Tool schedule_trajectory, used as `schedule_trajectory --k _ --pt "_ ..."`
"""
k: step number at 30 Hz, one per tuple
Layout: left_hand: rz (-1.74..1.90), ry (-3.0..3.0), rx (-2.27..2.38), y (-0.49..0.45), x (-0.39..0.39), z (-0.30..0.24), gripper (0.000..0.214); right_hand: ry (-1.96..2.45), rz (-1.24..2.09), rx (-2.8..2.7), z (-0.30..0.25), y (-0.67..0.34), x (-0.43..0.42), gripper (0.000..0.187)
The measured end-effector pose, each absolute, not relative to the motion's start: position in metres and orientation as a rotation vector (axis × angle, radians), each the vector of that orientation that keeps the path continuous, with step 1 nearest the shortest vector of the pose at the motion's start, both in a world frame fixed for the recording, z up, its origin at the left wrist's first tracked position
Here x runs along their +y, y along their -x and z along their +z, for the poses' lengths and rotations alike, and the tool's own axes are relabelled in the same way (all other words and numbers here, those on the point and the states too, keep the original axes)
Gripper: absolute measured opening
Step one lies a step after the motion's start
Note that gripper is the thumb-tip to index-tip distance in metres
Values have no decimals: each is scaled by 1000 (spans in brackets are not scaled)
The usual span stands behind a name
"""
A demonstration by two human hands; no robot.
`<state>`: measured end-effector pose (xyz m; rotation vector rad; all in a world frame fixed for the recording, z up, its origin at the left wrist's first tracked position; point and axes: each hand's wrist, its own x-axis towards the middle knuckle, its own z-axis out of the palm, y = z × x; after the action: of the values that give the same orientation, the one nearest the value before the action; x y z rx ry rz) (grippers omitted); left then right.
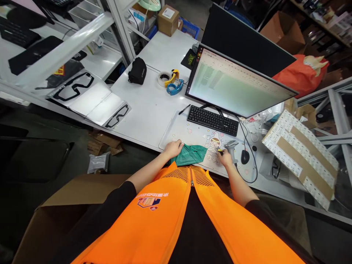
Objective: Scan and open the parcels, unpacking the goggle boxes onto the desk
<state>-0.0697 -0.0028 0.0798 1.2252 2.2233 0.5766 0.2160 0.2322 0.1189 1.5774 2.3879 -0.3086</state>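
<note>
Head view: green bag [191, 154], long axis sideways, seemingly.

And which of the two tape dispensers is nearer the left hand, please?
The blue tape dispenser; the yellow tape dispenser lies beyond it, farther from the left hand.

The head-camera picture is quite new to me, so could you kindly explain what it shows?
There is no machine here: a person works with two bare hands, and the camera on their head looks forward and down. The left hand grips a green packet near the edge of the desk. The right hand holds a small yellow-and-black object, too small to identify surely. Beyond them stand a black keyboard and a lit monitor; a black mouse lies to the right.
</note>
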Motion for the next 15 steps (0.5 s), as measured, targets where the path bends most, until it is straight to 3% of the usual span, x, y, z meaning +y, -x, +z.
schedule_trajectory --k 6,11,15 --pt "695 -1501 2003 57 6 95 61 -1762 -466 2368 90 -190 202 44" --pt "640 -1517 1956 38 8 96 31 -1404 -976 2752 116 -180 156 40" --pt "670 -1374 2016 36 2 105 38 -926 -1282 2713 119 -160 109 36"
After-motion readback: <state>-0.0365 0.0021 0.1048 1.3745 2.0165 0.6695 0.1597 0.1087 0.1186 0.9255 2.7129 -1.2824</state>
